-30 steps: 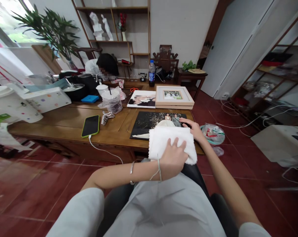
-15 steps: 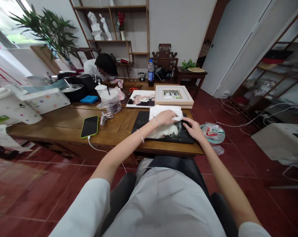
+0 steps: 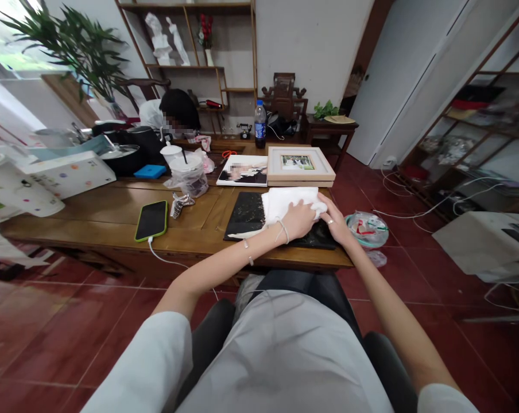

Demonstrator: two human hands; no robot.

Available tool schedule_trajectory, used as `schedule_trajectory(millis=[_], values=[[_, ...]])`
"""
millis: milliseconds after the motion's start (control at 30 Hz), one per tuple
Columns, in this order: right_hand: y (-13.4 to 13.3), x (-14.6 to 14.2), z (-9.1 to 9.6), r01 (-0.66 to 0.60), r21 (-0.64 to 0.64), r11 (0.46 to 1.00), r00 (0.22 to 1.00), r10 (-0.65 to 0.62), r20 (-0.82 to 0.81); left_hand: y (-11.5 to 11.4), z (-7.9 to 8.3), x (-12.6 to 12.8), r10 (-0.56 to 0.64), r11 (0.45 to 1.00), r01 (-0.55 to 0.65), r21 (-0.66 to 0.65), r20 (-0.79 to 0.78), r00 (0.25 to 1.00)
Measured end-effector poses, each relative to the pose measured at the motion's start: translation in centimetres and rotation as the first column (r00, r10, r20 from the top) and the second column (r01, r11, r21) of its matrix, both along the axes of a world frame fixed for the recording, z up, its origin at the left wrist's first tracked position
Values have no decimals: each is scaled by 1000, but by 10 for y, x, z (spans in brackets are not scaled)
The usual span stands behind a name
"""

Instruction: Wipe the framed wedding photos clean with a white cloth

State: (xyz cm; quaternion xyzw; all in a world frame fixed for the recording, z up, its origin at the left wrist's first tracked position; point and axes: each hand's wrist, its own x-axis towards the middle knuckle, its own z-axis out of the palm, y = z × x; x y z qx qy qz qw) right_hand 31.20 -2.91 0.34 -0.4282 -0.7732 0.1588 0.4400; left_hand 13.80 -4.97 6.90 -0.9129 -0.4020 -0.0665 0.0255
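A dark photo print (image 3: 246, 212) lies flat at the near edge of the wooden table (image 3: 113, 206). A white cloth (image 3: 285, 201) is spread over its right half. My left hand (image 3: 299, 221) is bunched on the cloth, pressing it onto the print. My right hand (image 3: 334, 222) rests with fingers flat on the print's right edge, next to the cloth, holding the print down.
A framed photo (image 3: 299, 165) and another print (image 3: 243, 171) lie just behind. A green-cased phone (image 3: 151, 219) on a cable lies to the left, near cups in a bag (image 3: 190, 175). A bottle (image 3: 260, 124) stands at the back; another person sits behind the table.
My left hand carried the cloth from my lap edge up onto the print, then slid it toward the right. My right hand stayed on the print's right edge.
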Motion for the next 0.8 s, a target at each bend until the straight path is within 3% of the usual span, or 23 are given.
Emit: schedule_trajectory(millis=[100, 233, 333, 433, 500, 600, 700, 800], values=[[-3, -3, 1, -57, -42, 997, 997, 59, 51, -35, 6, -21, -3, 1000, 2, -18, -42, 999], [0, -6, 1, 44, -76, 996, 998, -40, 54, -85, 10, -50, -132, 991, 130, -20, -127, 983], [2, -5, 1, 20, -40, 999, 994, -15, 110, -101, 11, -68, -195, 981, 193, -28, -130, 972], [3, -5, 0, 34, -41, 999, 995, -30, 98, -83, 9, -86, -89, 996, 87, -22, -99, 991], [2, -5, 0, 49, -50, 998, 995, -44, 89, -55, 7, -101, 80, 997, -81, -10, -93, 992], [1, -6, 0, 55, -55, 997, 996, -51, 79, -13, 2, -123, 304, 952, -306, -9, -104, 947], [3, -5, -1, 43, -60, 997, 999, -41, 35, 12, -2, -137, 333, 942, -336, -18, -94, 938], [6, -5, -1, 10, -95, 995, 999, -15, -42, 17, -6, -139, 328, 944, -331, -19, -78, 941]])
